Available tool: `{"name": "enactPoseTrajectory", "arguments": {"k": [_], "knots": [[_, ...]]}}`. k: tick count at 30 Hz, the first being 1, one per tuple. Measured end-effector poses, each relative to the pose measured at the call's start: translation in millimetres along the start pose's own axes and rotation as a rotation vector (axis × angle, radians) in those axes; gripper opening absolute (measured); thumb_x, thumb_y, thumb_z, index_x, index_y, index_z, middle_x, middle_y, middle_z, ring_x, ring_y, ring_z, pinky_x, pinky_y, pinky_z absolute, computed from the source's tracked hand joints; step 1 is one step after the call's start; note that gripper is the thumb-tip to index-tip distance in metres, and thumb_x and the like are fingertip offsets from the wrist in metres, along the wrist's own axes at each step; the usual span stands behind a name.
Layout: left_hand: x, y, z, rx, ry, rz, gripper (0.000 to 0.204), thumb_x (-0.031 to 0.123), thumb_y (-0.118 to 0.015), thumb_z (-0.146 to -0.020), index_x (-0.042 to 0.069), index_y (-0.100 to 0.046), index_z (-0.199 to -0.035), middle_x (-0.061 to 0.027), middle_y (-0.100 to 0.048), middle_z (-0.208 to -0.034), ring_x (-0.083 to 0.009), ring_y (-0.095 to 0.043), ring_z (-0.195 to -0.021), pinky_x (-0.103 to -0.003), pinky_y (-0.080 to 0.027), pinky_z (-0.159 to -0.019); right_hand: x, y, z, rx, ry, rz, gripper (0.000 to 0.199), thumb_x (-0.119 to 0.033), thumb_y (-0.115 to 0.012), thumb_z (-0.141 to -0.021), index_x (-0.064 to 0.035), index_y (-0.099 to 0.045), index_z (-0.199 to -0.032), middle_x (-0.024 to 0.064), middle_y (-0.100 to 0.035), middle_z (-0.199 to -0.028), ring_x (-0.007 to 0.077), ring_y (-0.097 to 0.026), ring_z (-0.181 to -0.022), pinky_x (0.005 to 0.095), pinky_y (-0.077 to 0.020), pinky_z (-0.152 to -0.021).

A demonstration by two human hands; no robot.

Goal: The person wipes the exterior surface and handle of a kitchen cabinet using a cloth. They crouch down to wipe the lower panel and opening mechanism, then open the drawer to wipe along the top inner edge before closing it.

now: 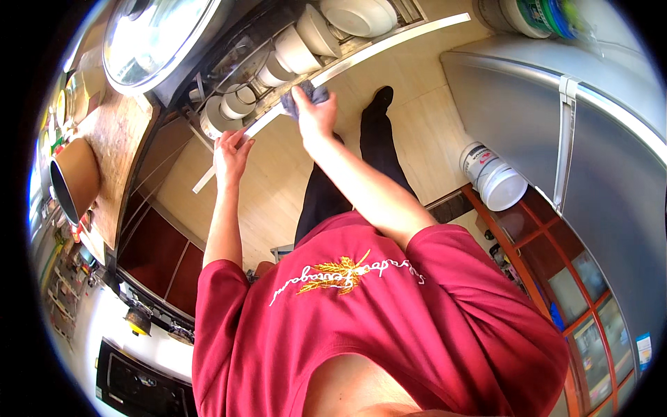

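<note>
Holding grey cloth (319, 93) at the drawer edge (403, 45), right hand (317, 118) overhangs broad floor (425, 118).

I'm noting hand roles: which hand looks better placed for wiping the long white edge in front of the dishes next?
Most likely the right hand: it grips the dark gray cloth at the white edge. The left hand shows no cloth and sits farther left along that edge.

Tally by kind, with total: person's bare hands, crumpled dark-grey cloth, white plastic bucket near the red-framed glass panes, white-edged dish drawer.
Bare hands: 2 (left hand, right hand)
Crumpled dark-grey cloth: 1
White plastic bucket: 1
White-edged dish drawer: 1
Total: 5
</note>
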State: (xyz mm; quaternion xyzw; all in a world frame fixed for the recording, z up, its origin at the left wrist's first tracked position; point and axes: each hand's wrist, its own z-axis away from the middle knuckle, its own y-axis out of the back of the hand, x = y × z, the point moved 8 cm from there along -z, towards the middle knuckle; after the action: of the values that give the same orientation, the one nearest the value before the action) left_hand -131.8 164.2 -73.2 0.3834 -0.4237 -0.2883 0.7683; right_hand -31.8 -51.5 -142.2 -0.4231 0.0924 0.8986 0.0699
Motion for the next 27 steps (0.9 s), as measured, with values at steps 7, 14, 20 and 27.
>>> {"name": "enactPoseTrajectory", "arguments": {"k": [7,14,20,27], "knots": [[-11.8,-4.7,4.2,-0.005,0.01,0.022,0.035,0.022,-0.072,-0.074,0.012,-0.068,-0.107,-0.0034,-0.062,-0.089,-0.0234,-0.055,-0.085,-0.035,-0.043,-0.084,-108.4,93.4,-122.5,0.189,0.163,-0.261,0.057,-0.021,-0.079,-0.072,0.0053,-0.047,-0.11,0.0171,-0.057,-0.109,0.0226,-0.058,-0.091,0.036,-0.0476,-0.083],[-9.7,-1.7,8.5,-0.01,0.048,0.046,0.033,0.022,-0.073,-0.074,0.011,-0.069,-0.105,-0.0031,-0.062,-0.089,-0.0256,-0.055,-0.087,-0.036,-0.043,-0.085,-63.4,42.5,-50.3,0.242,0.135,-0.09,0.058,-0.027,-0.075,-0.075,0.0068,-0.045,-0.112,0.0176,-0.058,-0.106,0.0253,-0.059,-0.092,0.0371,-0.0482,-0.083],[-5.2,1.2,7.6,-0.008,0.029,0.08,0.032,0.022,-0.073,-0.074,0.01,-0.069,-0.104,-0.0038,-0.062,-0.09,-0.024,-0.057,-0.082,-0.037,-0.041,-0.09,-13.2,0.0,-11.2,-0.033,0.069,-0.186,0.038,-0.023,-0.077,-0.077,0.0006,-0.058,-0.1,0.0075,-0.063,-0.095,0.016,-0.058,-0.084,0.0299,-0.0485,-0.077],[-6.1,-0.1,7.0,0.037,-0.01,0.11,0.033,0.021,-0.073,-0.074,0.01,-0.069,-0.104,-0.0039,-0.062,-0.09,-0.0226,-0.058,-0.082,-0.037,-0.041,-0.09,-98.7,82.4,-107.5,0.229,0.279,-0.173,0.039,-0.028,-0.074,-0.081,0.0007,-0.056,-0.101,0.0075,-0.064,-0.094,0.0175,-0.062,-0.076,0.0336,-0.0519,-0.073]]}}
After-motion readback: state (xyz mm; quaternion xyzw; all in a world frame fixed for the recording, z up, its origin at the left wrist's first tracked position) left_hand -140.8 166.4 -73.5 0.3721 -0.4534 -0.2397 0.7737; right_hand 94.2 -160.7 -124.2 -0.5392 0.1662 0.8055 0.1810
